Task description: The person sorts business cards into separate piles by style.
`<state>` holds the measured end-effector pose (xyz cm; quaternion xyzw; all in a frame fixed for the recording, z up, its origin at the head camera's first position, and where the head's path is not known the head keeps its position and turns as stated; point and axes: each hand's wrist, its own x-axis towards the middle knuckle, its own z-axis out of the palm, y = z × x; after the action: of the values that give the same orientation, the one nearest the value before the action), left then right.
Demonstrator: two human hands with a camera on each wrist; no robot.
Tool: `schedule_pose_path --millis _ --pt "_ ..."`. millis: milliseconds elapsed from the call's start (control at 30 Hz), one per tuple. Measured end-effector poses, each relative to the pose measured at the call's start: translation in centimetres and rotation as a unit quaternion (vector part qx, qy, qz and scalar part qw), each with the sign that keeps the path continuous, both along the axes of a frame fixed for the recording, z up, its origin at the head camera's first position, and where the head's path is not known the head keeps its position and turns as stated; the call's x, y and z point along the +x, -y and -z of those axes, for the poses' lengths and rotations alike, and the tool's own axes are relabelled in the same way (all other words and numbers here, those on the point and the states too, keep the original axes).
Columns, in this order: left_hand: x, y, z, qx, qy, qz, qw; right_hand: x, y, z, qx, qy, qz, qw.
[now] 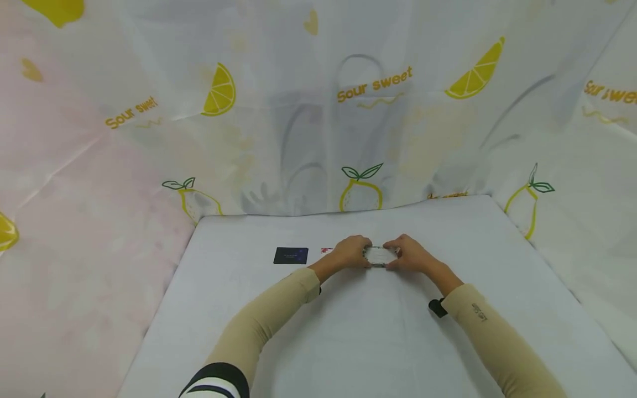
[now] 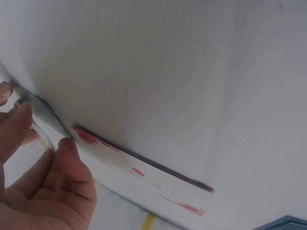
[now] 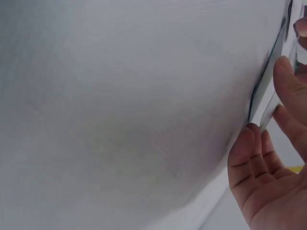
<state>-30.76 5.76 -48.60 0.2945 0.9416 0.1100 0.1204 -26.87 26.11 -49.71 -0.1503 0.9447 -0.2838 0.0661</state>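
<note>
Both hands grip a white card (image 1: pixel 380 255) with a dark patterned border, one at each end. My left hand (image 1: pixel 352 251) pinches its left end between thumb and fingers, and my right hand (image 1: pixel 409 254) pinches the right end. Just beneath the held card, a dark-edged flat stack of cards (image 2: pixel 46 112) lies on the table, partly covered by the fingers. Beside the left hand lies a stack of white cards with red splashes (image 2: pixel 139 170); in the head view the left hand and wrist cover most of it.
Farther left on the white tabletop (image 1: pixel 368 331) lies a dark blue card stack (image 1: pixel 291 255), whose corner also shows low in the left wrist view. A lemon-print curtain (image 1: pixel 308 138) hangs along the table's back edge and around the sides.
</note>
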Motion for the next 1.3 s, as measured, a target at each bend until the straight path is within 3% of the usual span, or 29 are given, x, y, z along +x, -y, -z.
schedule_pose_path --millis 300,833,1300 --pt "-0.5 0.0 0.5 -0.002 0.023 0.002 0.9997 -0.2 0.4 0.3 0.003 -0.009 -0.009 1.0" --pt "-0.6 0.0 0.6 -0.019 0.012 0.028 0.9994 -0.1 0.8 0.4 0.017 0.03 0.023 0.999" --pt "-0.5 0.0 0.7 -0.018 0.01 0.029 0.9994 0.7 0.9 0.7 -0.004 0.016 0.029 0.999"
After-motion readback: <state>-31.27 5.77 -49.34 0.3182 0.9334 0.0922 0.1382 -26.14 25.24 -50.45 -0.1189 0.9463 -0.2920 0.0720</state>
